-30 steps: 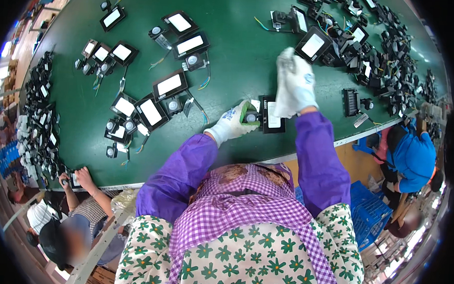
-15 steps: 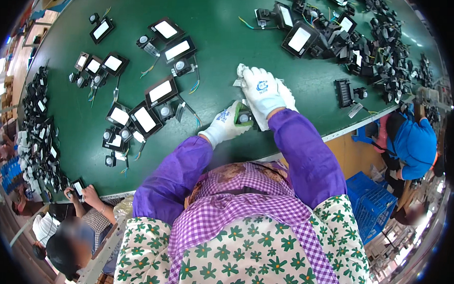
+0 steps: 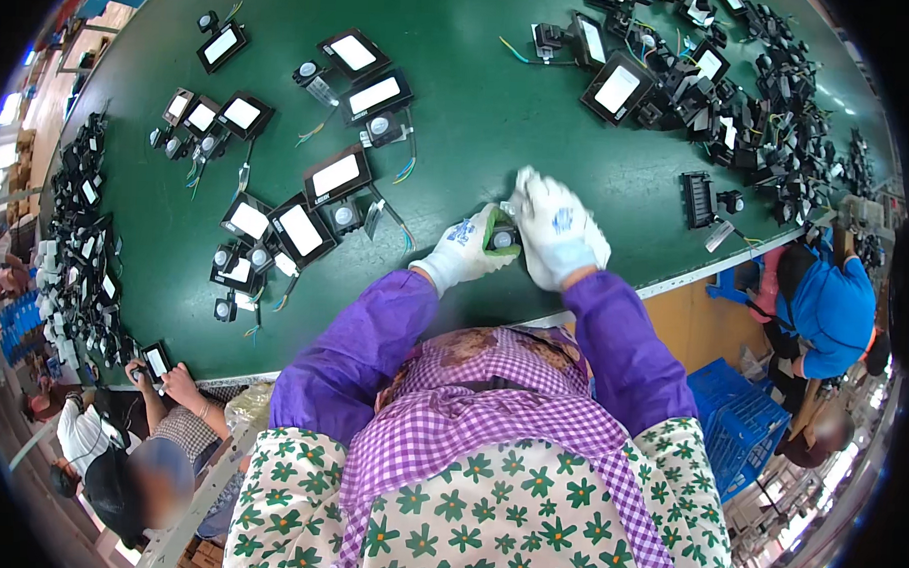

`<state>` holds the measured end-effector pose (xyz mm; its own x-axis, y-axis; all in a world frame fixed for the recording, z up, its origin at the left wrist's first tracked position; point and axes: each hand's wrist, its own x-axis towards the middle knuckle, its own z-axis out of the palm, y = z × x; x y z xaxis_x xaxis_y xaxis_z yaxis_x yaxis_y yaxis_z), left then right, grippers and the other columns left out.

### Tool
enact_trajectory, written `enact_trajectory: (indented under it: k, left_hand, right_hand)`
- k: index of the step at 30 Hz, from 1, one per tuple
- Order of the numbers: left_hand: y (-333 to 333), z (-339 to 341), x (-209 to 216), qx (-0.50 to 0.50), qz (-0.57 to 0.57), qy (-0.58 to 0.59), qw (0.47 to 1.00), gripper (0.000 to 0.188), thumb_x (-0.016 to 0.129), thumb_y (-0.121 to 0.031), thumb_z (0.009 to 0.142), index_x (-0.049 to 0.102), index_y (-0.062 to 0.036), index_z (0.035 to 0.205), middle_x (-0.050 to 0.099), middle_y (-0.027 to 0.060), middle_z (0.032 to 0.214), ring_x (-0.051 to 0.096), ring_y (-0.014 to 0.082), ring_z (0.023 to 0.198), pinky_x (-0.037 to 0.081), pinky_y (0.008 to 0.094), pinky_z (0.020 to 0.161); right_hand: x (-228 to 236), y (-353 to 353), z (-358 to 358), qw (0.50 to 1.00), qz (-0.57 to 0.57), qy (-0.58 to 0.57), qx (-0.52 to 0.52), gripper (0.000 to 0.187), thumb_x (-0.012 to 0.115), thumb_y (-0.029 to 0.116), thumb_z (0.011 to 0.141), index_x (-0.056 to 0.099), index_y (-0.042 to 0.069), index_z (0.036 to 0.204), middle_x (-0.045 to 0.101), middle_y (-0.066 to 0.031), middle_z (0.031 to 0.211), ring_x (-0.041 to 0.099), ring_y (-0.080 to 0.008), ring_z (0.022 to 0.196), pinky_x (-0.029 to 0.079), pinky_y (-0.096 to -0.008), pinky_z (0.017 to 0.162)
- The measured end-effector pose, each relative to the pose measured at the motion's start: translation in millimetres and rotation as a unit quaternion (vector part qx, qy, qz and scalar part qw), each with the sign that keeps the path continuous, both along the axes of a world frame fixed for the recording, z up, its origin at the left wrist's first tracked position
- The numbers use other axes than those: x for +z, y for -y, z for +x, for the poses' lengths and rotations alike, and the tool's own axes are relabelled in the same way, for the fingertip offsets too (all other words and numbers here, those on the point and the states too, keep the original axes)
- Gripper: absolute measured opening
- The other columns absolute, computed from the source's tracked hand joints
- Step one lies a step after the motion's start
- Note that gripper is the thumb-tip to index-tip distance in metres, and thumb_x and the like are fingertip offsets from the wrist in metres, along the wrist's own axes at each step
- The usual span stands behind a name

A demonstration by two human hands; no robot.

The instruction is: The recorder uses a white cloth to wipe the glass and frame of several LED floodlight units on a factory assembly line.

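Note:
My left hand, in a white glove with green on the palm side, is closed around a small black floodlight with a round sensor; most of its body is hidden by my hands. Right beside it, my right hand, also gloved in white, is closed with its fingers bent over a white cloth, which shows only in part along the hand's edge. Left of my hands lie several black floodlights with white panels, round sensors and coloured wires, the nearest being a larger floodlight.
A dense heap of black floodlights covers the right side of the green table. Another pile runs along the left edge. A co-worker's hands hold a floodlight at the lower left. A person in blue and a blue crate are at right.
My right hand has drawn back toward me and slightly right, and less of the white cloth shows. The left hand keeps its hold on the floodlight. The whole view has shifted slightly.

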<state>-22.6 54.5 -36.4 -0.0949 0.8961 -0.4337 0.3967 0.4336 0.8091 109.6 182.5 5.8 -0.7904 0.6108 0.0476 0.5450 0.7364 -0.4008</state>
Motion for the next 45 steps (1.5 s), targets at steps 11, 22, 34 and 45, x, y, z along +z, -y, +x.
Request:
enact_trajectory:
  k: [11,22,34,45]
  left_hand:
    - [-9.6,4.1,5.7,-0.009,-0.032,-0.026,0.999,0.076,0.076,-0.046,0.078,0.046,-0.0018,0.133,0.06,0.0225,0.125,0.06,0.0381,0.114,0.05,0.0426,0.094]
    - [-50.1,-37.2,120.5,0.085,0.165,-0.388,0.903,0.064,0.076,-0.03,0.075,0.053,-0.0081,0.131,0.052,0.0204,0.131,0.048,0.04,0.122,0.041,0.0509,0.101]
    - [-311.8,9.1,74.5,-0.168,0.148,-0.388,0.894,0.056,0.068,-0.029,0.083,0.052,-0.0129,0.133,0.058,0.0178,0.124,0.054,0.039,0.116,0.046,0.0485,0.096]
    - [-168.0,32.5,122.4,-0.268,-0.122,-0.269,0.917,0.053,0.067,-0.046,0.083,0.063,-0.0052,0.117,0.066,0.0184,0.116,0.063,0.0356,0.11,0.049,0.0417,0.095]
  right_hand:
    - [-10.8,5.6,48.2,0.991,-0.004,0.011,-0.136,0.021,0.064,0.021,0.085,0.06,0.005,0.1,0.062,-0.0158,0.087,0.063,-0.0353,0.083,0.051,-0.0469,0.074]
    - [-8.3,-17.3,97.6,0.926,-0.168,-0.031,-0.337,0.024,0.065,0.024,0.088,0.061,0.003,0.099,0.064,-0.0196,0.093,0.063,-0.0405,0.088,0.049,-0.0474,0.076]
    - [-5.9,-1.1,99.7,0.921,-0.173,-0.086,-0.339,0.02,0.064,0.022,0.09,0.062,0.004,0.099,0.065,-0.0187,0.089,0.064,-0.0372,0.082,0.05,-0.0429,0.073]
    - [-7.3,-68.6,155.6,0.796,-0.247,-0.3,-0.464,0.013,0.06,0.011,0.095,0.062,-0.001,0.1,0.067,-0.0087,0.086,0.06,-0.013,0.081,0.049,-0.0293,0.074]
